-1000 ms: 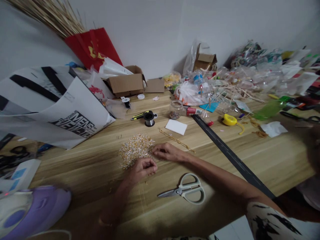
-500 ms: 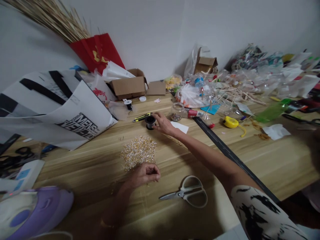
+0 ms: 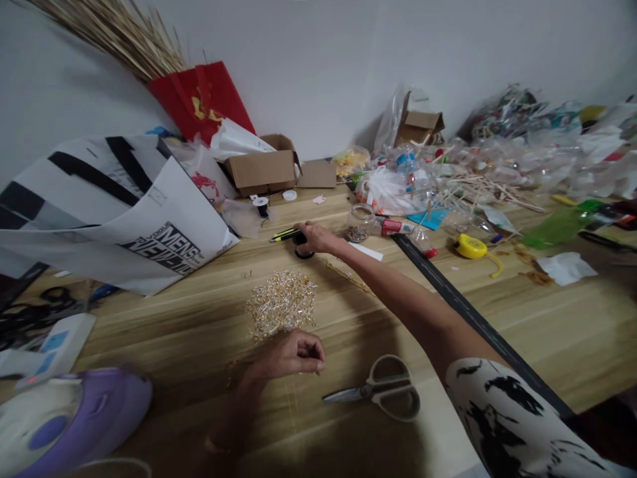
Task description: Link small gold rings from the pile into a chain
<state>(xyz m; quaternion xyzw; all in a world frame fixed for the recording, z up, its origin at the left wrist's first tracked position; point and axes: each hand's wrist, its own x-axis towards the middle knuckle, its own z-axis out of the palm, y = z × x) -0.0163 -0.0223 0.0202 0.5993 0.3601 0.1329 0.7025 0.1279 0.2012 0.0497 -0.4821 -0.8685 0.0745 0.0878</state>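
Your right hand [image 3: 314,236] reaches to twelve o'clock, fingers closed over the black wire spool [image 3: 301,243]. Your left hand [image 3: 293,352] rests loosely curled; whether it holds anything, I cannot tell. The beaded gold cluster [image 3: 281,305] lies just beyond it, seemingly unfinished. Scissors [image 3: 383,392] lie at four o'clock.

Your right hand [image 3: 314,237] lies on the wire spool [image 3: 301,245], far across the table [image 3: 547,325]. A utility knife [image 3: 283,234] lies just left of the spool; a glass jar [image 3: 359,223] stands to its right. The bead pile [image 3: 283,310] lies nearer you, between the spool and your left hand [image 3: 293,354]. Scissors [image 3: 381,393] lie right of your left hand. A long ruler [image 3: 478,322] runs diagonally along the right side. A shopping bag [image 3: 109,212] lies to the left, with a cardboard box [image 3: 263,169] behind the spool.
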